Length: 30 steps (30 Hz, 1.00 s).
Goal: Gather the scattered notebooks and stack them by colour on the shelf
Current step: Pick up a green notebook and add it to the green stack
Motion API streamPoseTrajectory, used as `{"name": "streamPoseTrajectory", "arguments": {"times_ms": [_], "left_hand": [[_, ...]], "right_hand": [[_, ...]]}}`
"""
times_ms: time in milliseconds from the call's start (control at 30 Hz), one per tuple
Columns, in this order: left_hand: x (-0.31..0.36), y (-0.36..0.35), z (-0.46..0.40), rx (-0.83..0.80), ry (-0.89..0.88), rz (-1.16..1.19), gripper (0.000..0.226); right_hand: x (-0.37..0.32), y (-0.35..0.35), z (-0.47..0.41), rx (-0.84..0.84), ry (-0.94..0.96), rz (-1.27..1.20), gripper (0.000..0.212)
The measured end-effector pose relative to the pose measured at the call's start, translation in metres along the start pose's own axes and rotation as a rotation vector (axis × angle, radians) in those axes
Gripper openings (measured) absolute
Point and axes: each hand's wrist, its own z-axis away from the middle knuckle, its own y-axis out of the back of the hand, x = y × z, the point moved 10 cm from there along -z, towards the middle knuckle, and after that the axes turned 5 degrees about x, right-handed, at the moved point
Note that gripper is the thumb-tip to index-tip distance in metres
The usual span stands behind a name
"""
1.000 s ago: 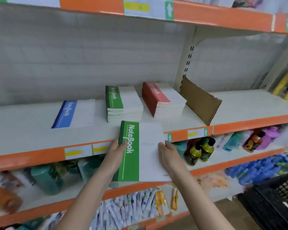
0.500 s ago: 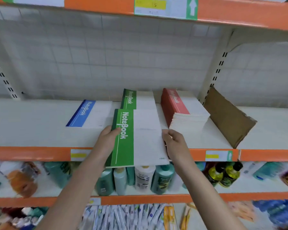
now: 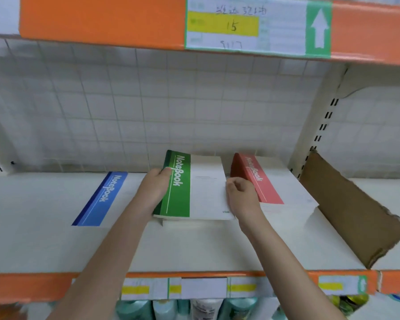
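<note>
Both hands have carried the green notebook (image 3: 189, 185) up from the shelf's (image 3: 44, 245) front edge onto the green stack at the back. Left hand (image 3: 154, 189) grips its spine side, right hand (image 3: 241, 196) pinches its opposite edge, between blue notebook (image 3: 102, 198) and red stack (image 3: 261, 181).

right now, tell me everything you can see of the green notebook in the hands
The green-and-white paper notebook has a broad green band along its left side with white "NoteBook" lettering, a thin white line beside it, and a white cover with small print. It lies nearly flat on the stack of green notebooks, spine to the left, between the blue and red ones. The left hand grips its spine edge and the right hand pinches its right edge.
</note>
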Motion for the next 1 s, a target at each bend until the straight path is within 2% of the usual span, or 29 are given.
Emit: {"name": "streamPoseTrajectory", "arguments": {"times_ms": [133, 267, 433, 633, 833, 933, 1000], "left_hand": [[0.020, 0.000, -0.024, 0.118, -0.236, -0.239, 0.028], [0.023, -0.003, -0.038, 0.185, -0.326, -0.343, 0.024], [0.026, -0.009, -0.043, 0.203, -0.389, -0.397, 0.024], [0.018, -0.013, -0.043, 0.210, -0.375, -0.404, 0.024], [0.007, -0.009, -0.046, 0.204, -0.290, -0.237, 0.025], [0.002, -0.008, -0.047, 0.201, -0.247, -0.159, 0.026], [-0.002, -0.010, -0.049, 0.189, -0.223, -0.125, 0.026]], "right_hand": [[-0.001, -0.010, -0.026, 0.011, 0.026, 0.062, 0.023], [-0.012, -0.013, -0.039, 0.030, 0.137, 0.184, 0.032], [-0.012, -0.013, -0.044, 0.047, 0.173, 0.294, 0.027], [-0.011, -0.012, -0.042, 0.063, 0.231, 0.393, 0.024], [-0.007, -0.019, -0.043, 0.042, 0.221, 0.425, 0.025], [0.000, -0.021, -0.042, 0.011, 0.183, 0.354, 0.032], [0.011, -0.026, -0.041, -0.049, 0.063, 0.200, 0.031]]}}
